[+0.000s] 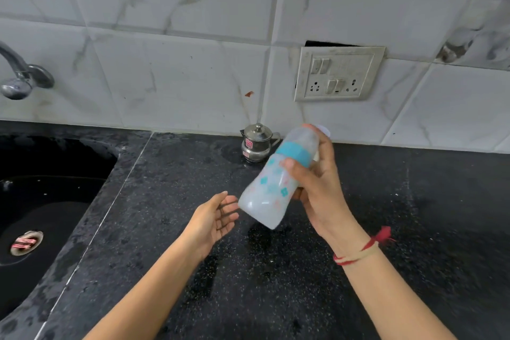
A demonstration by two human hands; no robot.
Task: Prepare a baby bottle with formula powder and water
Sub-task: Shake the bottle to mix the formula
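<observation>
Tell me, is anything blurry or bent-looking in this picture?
Head view: the pale plastic baby bottle with a teal ring, held in the right hand, is motion-blurred; the joints between the white marbled wall tiles bow from the wide-angle lens; the speckled black counter shows faint sheen.

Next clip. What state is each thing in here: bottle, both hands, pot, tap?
bottle: cap on, tilted, held above the counter; contents cannot be told
right hand: grips the bottle just below its teal ring
left hand: open, palm up, by the bottle's base
pot: upright on the counter, lid on
tap: no water running
</observation>
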